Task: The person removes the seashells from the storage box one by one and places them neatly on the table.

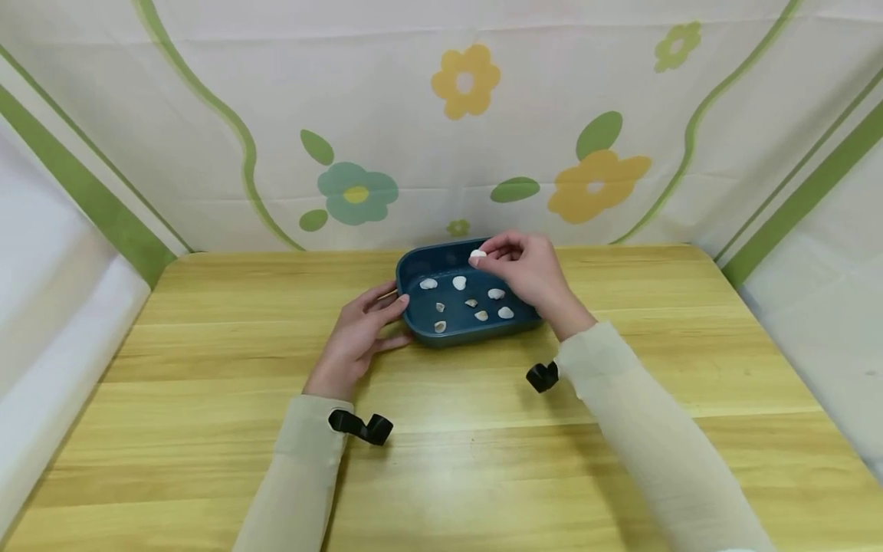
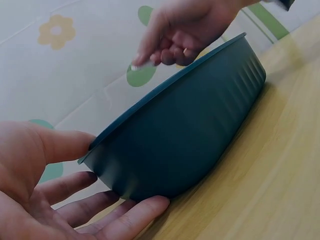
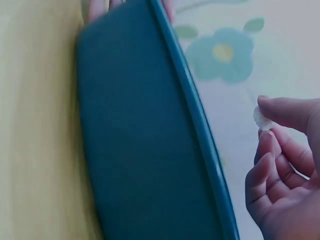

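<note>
A dark blue rectangular tray (image 1: 469, 336) stands on the wooden table with several small seashells (image 1: 459, 283) spread over its floor, some white, some brownish. At its left end my left hand (image 1: 355, 333) holds it, thumb on the rim and fingers against the outer wall; the left wrist view shows the thumb (image 2: 70, 145) at the rim. Over the tray's back right part, my right hand (image 1: 530, 268) pinches a white seashell (image 1: 477, 254) between thumb and fingertips. In the right wrist view this ridged shell (image 3: 262, 119) is above the rim, apart from the tray.
Behind the tray hangs a white cloth (image 1: 407, 138) printed with flowers, close to the table's back edge. The wooden table (image 1: 441, 460) reaches out on both sides and toward me. A black wrist camera (image 1: 366, 428) sticks out from the left sleeve, another (image 1: 542, 377) from the right.
</note>
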Demonstrator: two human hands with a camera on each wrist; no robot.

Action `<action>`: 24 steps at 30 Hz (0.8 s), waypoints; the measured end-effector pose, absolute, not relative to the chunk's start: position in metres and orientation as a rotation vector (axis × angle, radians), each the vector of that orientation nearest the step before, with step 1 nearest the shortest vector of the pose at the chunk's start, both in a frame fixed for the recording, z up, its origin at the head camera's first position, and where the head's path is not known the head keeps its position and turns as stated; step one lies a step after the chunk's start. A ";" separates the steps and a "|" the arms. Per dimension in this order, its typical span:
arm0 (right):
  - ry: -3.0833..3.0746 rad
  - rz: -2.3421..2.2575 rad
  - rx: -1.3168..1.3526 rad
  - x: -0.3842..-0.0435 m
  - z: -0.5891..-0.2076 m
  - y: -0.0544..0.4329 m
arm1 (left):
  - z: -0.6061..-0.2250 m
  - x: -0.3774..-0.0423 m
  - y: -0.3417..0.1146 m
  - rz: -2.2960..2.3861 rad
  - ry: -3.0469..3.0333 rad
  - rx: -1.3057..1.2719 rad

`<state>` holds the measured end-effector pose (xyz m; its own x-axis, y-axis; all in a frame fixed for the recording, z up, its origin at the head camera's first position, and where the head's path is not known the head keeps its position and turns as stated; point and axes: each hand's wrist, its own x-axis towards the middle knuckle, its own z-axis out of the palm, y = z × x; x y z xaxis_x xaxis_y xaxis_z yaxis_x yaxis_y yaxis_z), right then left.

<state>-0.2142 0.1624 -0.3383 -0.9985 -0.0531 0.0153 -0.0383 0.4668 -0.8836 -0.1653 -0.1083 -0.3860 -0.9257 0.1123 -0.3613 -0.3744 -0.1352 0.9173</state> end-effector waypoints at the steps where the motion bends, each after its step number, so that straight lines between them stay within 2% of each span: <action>1: 2.663 -1.617 -0.092 -0.209 -0.337 0.162 | -0.386 -0.165 -0.108 2.126 1.815 -0.291; 11: 2.598 -1.601 -0.173 -0.168 -0.331 0.161 | -0.384 -0.167 -0.109 2.140 1.792 -0.280; 24: 2.523 -1.617 -0.259 -0.122 -0.343 0.148 | -0.388 -0.167 -0.108 2.119 1.814 -0.291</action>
